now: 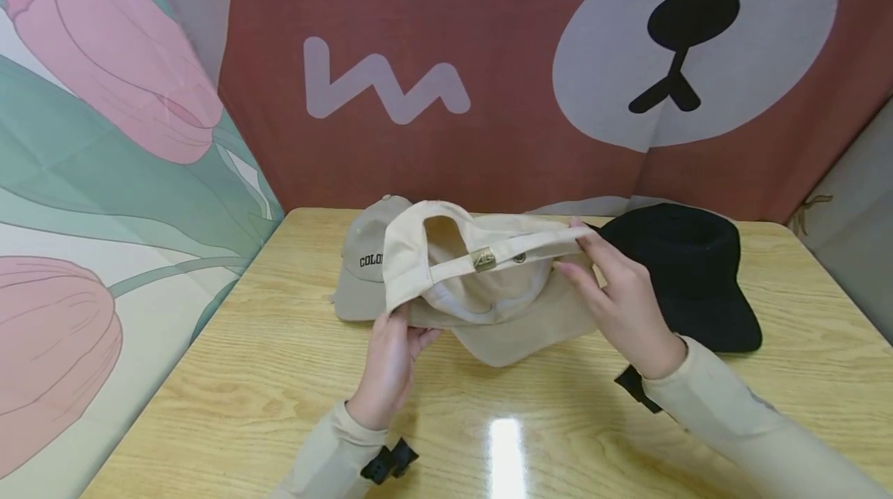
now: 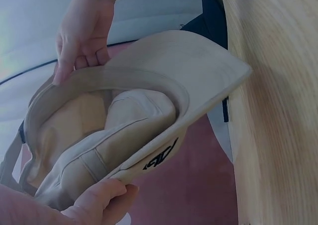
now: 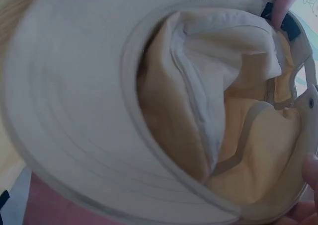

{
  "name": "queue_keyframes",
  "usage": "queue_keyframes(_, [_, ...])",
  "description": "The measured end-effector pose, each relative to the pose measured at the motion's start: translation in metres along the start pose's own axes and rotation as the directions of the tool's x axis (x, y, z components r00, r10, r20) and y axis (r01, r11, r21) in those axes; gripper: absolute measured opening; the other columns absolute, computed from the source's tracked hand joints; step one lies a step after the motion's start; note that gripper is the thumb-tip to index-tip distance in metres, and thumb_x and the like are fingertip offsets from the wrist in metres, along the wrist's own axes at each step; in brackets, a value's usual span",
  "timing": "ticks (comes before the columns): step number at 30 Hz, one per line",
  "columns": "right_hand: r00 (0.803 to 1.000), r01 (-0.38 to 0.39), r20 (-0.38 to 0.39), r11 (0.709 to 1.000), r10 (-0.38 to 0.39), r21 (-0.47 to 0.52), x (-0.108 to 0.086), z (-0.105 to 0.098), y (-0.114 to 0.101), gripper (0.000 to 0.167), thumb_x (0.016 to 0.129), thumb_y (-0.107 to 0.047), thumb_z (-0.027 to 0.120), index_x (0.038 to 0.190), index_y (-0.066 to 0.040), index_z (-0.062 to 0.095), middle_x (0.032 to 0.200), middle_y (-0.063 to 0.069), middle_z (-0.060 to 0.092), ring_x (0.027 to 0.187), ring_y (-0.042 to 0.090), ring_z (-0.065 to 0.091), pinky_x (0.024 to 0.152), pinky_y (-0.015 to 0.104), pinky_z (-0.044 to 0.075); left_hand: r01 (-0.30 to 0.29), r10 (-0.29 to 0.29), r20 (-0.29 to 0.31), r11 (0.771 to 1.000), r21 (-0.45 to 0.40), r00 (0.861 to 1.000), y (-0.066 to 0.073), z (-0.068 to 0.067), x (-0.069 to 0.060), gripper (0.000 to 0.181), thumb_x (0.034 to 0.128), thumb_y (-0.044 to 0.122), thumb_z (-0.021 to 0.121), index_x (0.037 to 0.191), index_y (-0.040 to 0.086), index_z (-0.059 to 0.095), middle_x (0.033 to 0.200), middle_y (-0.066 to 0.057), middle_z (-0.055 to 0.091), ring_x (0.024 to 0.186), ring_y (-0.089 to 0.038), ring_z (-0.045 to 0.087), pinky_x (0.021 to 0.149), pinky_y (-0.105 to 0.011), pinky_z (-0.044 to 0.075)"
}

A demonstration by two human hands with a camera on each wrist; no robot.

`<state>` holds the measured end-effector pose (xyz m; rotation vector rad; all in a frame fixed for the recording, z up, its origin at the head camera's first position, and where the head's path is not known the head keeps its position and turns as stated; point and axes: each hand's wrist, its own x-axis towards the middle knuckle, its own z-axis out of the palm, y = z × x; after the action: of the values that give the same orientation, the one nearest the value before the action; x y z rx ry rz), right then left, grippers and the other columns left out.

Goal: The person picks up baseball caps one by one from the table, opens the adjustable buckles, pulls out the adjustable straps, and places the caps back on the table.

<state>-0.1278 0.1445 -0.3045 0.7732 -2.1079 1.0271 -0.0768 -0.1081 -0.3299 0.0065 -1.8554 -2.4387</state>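
Note:
Both hands hold a cream baseball cap (image 1: 530,332) above the table, its opening and back strap toward me. My left hand (image 1: 387,367) grips the cap's left edge from below, thumb on the rim. At the other side my right hand (image 1: 628,305) pinches the rim near the strap's end between thumb and fingers. A brass buckle (image 1: 484,259) sits on the strap. In the left wrist view, dark embroidery (image 2: 161,155) marks the cap's front. The crown fabric (image 3: 213,61) is pushed inward, as the right wrist view shows.
Behind the held cap, a grey-beige cap (image 1: 363,282) with dark lettering stands at the left, partly covered. A black hat (image 1: 680,274) lies at the right. They rest on a wooden table (image 1: 230,390), backed by a brown bear-print cloth (image 1: 384,166) and a tulip-print cloth (image 1: 56,197).

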Motion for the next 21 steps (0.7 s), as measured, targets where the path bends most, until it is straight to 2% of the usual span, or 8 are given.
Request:
queue_keyframes(4, [1.000,0.010,0.004,0.999,-0.010,-0.035,0.001,0.002,-0.002,0.051,0.089,-0.020,0.063,0.133,0.005,0.056,0.135,0.021,0.054,0.121,0.036,0.053,0.102,0.010,0.029,0.006,-0.006,-0.008,0.999,0.035,1.000,0.001,0.002,-0.003,0.050,0.1077,0.031,0.029,0.136,-0.009,0.039,0.118,-0.018,0.053,0.099,-0.016,0.060,0.084,-0.028,0.051])
queue_keyframes(8, [1.000,0.018,-0.005,0.997,-0.018,-0.080,0.002,0.003,-0.003,0.052,0.089,-0.020,0.064,0.133,0.006,0.054,0.135,0.023,0.053,0.121,0.037,0.053,0.102,0.012,0.031,0.007,-0.007,-0.010,0.998,0.056,1.000,0.002,0.004,-0.006,0.048,0.1079,0.029,0.028,0.134,-0.009,0.041,0.115,-0.015,0.053,0.094,-0.014,0.059,0.083,-0.028,0.051])
queue_keyframes(12, [1.000,0.003,-0.017,0.993,-0.006,-0.122,0.005,0.005,-0.003,0.056,0.091,-0.031,0.058,0.132,0.007,0.055,0.133,0.025,0.053,0.119,0.039,0.054,0.099,0.036,0.043,0.011,-0.009,-0.020,0.995,0.103,1.000,0.005,0.007,-0.010,0.045,0.1078,0.024,0.028,0.136,-0.010,0.039,0.120,-0.019,0.051,0.095,-0.014,0.057,0.085,-0.029,0.051])
queue_keyframes(15, [0.999,-0.007,-0.032,0.990,0.003,-0.138,0.008,0.006,-0.004,0.064,0.092,-0.043,0.050,0.129,0.008,0.057,0.131,0.027,0.055,0.118,0.041,0.055,0.091,0.052,0.045,0.010,-0.007,-0.022,0.991,0.132,1.000,0.006,0.009,-0.013,0.043,0.1072,0.020,0.029,0.138,-0.009,0.038,0.126,-0.021,0.048,0.101,-0.018,0.057,0.089,-0.033,0.050])
queue_keyframes(21, [0.998,-0.022,-0.058,0.990,0.014,-0.142,0.012,0.009,-0.006,0.077,0.092,-0.056,0.040,0.125,0.010,0.059,0.130,0.027,0.056,0.118,0.041,0.055,0.091,0.056,0.044,-0.025,0.024,0.007,0.984,0.175,1.000,0.006,0.012,-0.016,0.042,0.1067,0.017,0.032,0.140,-0.007,0.038,0.131,-0.022,0.048,0.114,-0.026,0.054,0.093,-0.035,0.048])
